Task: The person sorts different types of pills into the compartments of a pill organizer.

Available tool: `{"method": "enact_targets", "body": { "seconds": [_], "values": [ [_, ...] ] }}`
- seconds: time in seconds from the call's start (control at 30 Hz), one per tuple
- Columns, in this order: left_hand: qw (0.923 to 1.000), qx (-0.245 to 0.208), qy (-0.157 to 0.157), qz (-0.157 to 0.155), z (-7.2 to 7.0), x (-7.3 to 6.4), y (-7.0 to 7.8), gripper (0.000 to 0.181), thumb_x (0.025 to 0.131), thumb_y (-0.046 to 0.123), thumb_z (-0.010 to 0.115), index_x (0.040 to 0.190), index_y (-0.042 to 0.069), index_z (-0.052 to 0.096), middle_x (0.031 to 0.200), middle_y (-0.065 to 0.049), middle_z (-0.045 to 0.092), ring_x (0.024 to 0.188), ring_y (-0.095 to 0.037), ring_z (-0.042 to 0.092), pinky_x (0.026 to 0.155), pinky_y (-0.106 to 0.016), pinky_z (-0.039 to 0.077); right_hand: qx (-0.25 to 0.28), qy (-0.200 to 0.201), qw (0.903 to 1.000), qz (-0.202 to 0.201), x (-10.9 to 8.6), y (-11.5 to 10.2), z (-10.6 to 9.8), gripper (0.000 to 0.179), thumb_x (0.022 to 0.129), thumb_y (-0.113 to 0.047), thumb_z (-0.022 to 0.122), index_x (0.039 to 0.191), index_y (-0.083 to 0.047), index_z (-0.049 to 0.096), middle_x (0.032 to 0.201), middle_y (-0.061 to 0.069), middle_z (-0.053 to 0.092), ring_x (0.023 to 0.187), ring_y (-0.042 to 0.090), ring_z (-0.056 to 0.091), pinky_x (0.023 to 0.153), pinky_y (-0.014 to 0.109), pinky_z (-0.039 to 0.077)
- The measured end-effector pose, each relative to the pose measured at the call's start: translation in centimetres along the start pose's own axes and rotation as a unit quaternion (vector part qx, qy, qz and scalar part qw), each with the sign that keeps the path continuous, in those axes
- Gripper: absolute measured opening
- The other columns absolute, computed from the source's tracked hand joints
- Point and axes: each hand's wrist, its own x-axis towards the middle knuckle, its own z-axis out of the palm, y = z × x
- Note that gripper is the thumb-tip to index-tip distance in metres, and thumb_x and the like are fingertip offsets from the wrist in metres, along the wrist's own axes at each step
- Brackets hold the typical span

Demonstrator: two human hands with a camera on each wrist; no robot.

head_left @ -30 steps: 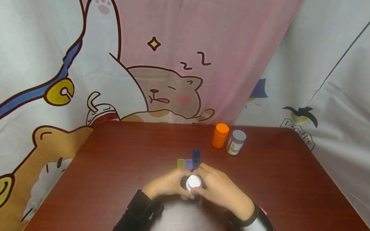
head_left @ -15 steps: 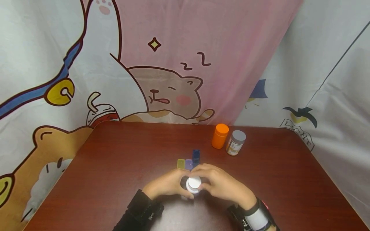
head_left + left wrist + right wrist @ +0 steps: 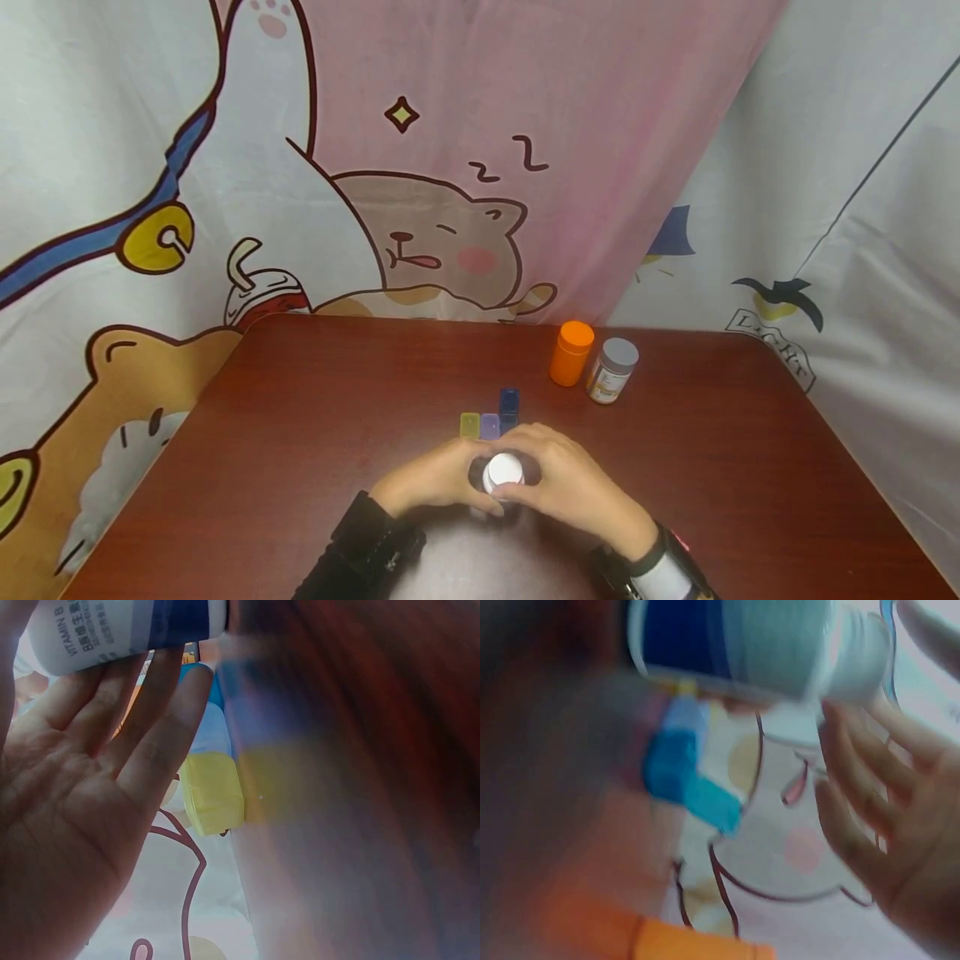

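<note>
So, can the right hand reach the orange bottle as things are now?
Likely yes: only bare tabletop shows between the right hand and the orange bottle. It curves around the capped white bottle, so it should probably leave that first.

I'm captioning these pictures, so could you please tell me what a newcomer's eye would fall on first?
Probably the sleeping cartoon animal on the backdrop behind the table. Next might come the bright orange bottle beside the grey-lidded jar, near the table's far edge, then the white bottle between the left grip and the right grip.
</note>
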Motion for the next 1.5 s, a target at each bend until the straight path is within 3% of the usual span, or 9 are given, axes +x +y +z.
{"method": "enact_targets", "body": {
  "seconds": [0.13,0.23,0.37,0.63,0.77,1.0,1.27,1.5],
  "values": [
    [1.0000,0.006,-0.002,0.004,0.2,0.2,-0.1,0.050,0.069,0.029,0.087,0.112,0.012,0.068,0.101,0.005,0.071,0.088,0.000,0.058,0.086,-0.027,0.052,0.066,0.089,0.9914,0.069,-1.3,-0.1,1.7,0.043,0.077,-0.033,0.082,0.116,-0.019,0.071,0.109,-0.010,0.069,0.103,0.007,0.055,0.085,0.040,0.054],
    [1.0000,0.004,0.000,0.005,0.2,0.2,0.0,0.051,0.068,0.027,0.088,0.113,0.011,0.069,0.100,0.005,0.072,0.087,-0.001,0.058,0.084,-0.026,0.052,0.108,0.124,0.9804,0.108,-2.2,0.0,2.5,0.046,0.075,-0.034,0.084,0.116,-0.021,0.071,0.110,-0.010,0.070,0.101,0.009,0.056,0.081,0.038,0.054],
    [1.0000,-0.002,0.003,0.008,0.1,0.1,0.0,0.051,0.068,0.026,0.088,0.113,0.011,0.069,0.099,0.005,0.072,0.087,-0.001,0.058,0.083,-0.025,0.052,0.132,0.135,0.9741,0.124,-2.5,-0.1,2.9,0.046,0.072,-0.035,0.085,0.114,-0.023,0.070,0.109,-0.009,0.070,0.098,0.011,0.057,0.076,0.036,0.053],
    [0.9999,-0.010,0.001,0.012,-0.1,0.0,0.0,0.046,0.069,0.022,0.088,0.110,0.013,0.070,0.097,0.005,0.072,0.085,-0.001,0.059,0.080,-0.023,0.053,0.112,0.136,0.9751,0.135,-1.6,-0.7,3.1,0.048,0.061,-0.030,0.092,0.104,-0.025,0.070,0.100,-0.013,0.067,0.093,0.008,0.057,0.077,0.036,0.051],
    [0.9999,-0.011,0.003,0.005,-0.1,0.0,-0.1,0.044,0.068,0.023,0.088,0.107,0.014,0.070,0.093,0.007,0.071,0.081,-0.001,0.059,0.077,-0.022,0.053,0.098,0.119,0.9819,0.110,-1.1,-0.4,2.9,0.045,0.063,-0.034,0.091,0.101,-0.024,0.070,0.098,-0.013,0.065,0.091,0.006,0.058,0.077,0.036,0.054],
    [1.0000,-0.004,0.002,-0.004,0.0,-0.1,-0.2,0.050,0.068,0.027,0.088,0.111,0.013,0.069,0.095,0.008,0.070,0.083,0.000,0.057,0.081,-0.024,0.051,0.091,0.056,0.9942,0.006,-0.9,1.1,1.8,0.041,0.073,-0.025,0.086,0.111,-0.020,0.071,0.107,-0.006,0.067,0.099,0.010,0.060,0.083,0.043,0.057],
    [1.0000,-0.001,-0.004,0.001,-0.1,-0.1,-0.1,0.057,0.070,0.029,0.087,0.120,0.012,0.067,0.109,0.003,0.072,0.094,0.000,0.058,0.092,-0.030,0.050,0.108,-0.018,0.9923,-0.057,-0.4,2.2,0.5,0.039,0.079,-0.017,0.081,0.117,-0.015,0.071,0.115,0.000,0.069,0.106,0.014,0.059,0.089,0.046,0.055],
    [0.9995,-0.027,-0.008,-0.012,-0.1,-0.2,0.2,0.051,0.069,0.025,0.088,0.115,0.013,0.068,0.102,0.005,0.072,0.090,0.000,0.059,0.089,-0.028,0.050,0.115,-0.054,0.9887,-0.080,-0.2,1.9,0.0,0.041,0.084,-0.006,0.073,0.125,-0.012,0.067,0.121,0.002,0.069,0.112,0.017,0.055,0.093,0.047,0.052]
  ]
}}
